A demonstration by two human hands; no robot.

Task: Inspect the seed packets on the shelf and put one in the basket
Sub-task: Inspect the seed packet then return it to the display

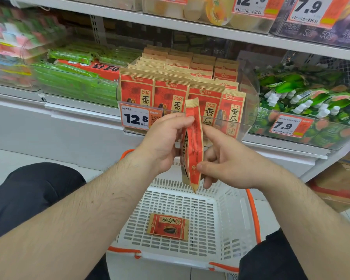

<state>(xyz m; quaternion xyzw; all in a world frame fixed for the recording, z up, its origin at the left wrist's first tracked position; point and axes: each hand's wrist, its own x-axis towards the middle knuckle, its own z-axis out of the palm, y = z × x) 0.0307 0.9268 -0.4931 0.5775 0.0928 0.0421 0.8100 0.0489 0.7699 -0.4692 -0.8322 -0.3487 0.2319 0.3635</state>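
A red and tan seed packet (192,146) hangs edge-on in front of the shelf, above the white basket (232,221). My left hand (162,142) pinches its upper left side. My right hand (224,162) holds its right edge, thumb near the lower part and forefinger higher up. Another seed packet (168,226) lies flat on the basket floor. Rows of the same seed packets (170,91) stand upright in a clear shelf bin (249,110) behind the hands.
A 12.8 price tag (136,119) is fixed to the bin front. Green packets (75,77) fill the bin to the left, green pouches (303,98) the bin to the right. The basket has orange handles (253,215). Cardboard boxes (339,184) sit at the right.
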